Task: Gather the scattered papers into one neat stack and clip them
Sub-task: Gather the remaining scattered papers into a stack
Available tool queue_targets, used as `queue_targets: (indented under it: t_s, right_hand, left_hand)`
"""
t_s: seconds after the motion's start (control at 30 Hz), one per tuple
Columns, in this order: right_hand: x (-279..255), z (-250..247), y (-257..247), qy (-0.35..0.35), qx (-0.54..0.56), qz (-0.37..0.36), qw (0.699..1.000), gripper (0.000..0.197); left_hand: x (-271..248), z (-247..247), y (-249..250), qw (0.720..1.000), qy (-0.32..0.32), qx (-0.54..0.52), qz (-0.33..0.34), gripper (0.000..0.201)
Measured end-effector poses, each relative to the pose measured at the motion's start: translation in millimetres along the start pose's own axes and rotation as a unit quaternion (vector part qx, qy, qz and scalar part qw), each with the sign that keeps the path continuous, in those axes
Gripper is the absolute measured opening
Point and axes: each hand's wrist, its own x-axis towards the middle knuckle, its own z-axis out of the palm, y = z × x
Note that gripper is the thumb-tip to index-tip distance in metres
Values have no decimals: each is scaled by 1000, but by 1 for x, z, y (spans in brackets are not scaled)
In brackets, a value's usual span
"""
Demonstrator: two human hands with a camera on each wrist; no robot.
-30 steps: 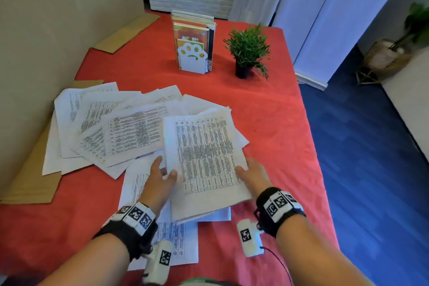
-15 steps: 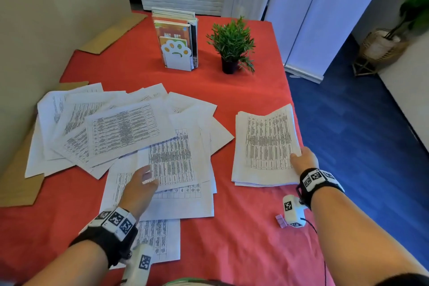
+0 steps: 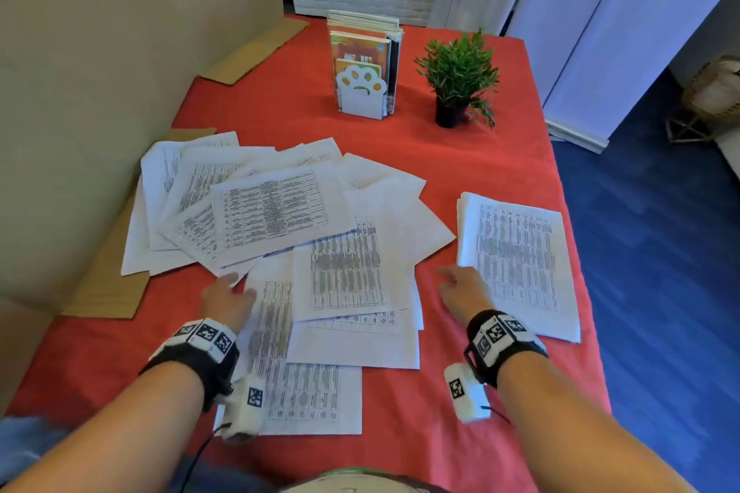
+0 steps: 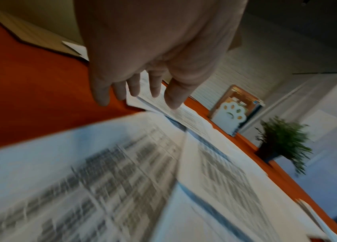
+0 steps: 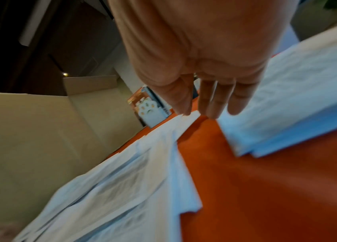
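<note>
Many printed sheets (image 3: 276, 212) lie scattered and overlapping across the left and middle of the red table (image 3: 472, 156). A small gathered stack (image 3: 516, 260) lies apart at the right. My left hand (image 3: 226, 294) hovers with straight fingers (image 4: 171, 98) over the near-left edge of the scattered sheets (image 4: 80, 172), holding nothing. My right hand (image 3: 460, 288) is over the red cloth between the loose sheets (image 5: 122, 180) and the stack (image 5: 298, 98), its fingers (image 5: 211, 104) straight and empty. No clip is in view.
A white paw-print file holder (image 3: 362, 88) with books and a small potted plant (image 3: 458, 80) stand at the back. Cardboard pieces (image 3: 100, 292) lie along the beige wall at the left. The table's right edge drops to a blue floor (image 3: 660, 292).
My right hand carried the gathered stack to the right, laid it down and let go, then came back toward the middle. My left hand shifted left along the loose sheets.
</note>
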Motion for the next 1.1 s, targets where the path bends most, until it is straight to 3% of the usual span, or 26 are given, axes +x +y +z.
queue_targets:
  t_s: [0.1,0.23,0.37,0.47,0.7,0.83,0.9,1.0,1.1]
  right_hand:
    - [-9,30,-21,-29,9,-3,1000,31]
    - [-15,53,-28,-14,16,21,1000,38]
    - [-15,69,-34,31,-7,65,997,50]
    - [-17,80,-41,42,-15,115,992,61]
    - [-18,96,-53,47,-81,185,978,77]
    - [-15,100,-60,36,-65,167,983,78]
    - [-11,99,-63,27,-13,148,988,77]
    - [-8,97,-67,17,70,128,989,76]
    - [-13,94,-64,20,75,117,990,77]
  left_hand:
    - [27,-27,-9,997,58,11,-40,43]
    - [66,-62,-28,985,109,18,-136,65]
    - [102,-93,-41,975,102,45,-194,73]
    - [128,-105,-52,974,83,69,-198,73]
    - [160,-110,-55,981,55,95,-163,75]
    - [171,-109,-59,995,29,68,-61,36]
    - [166,-109,-60,997,27,65,-25,28]
    - [149,-101,-59,998,21,53,13,41]
    - [129,-93,-71,998,-18,41,33,44]
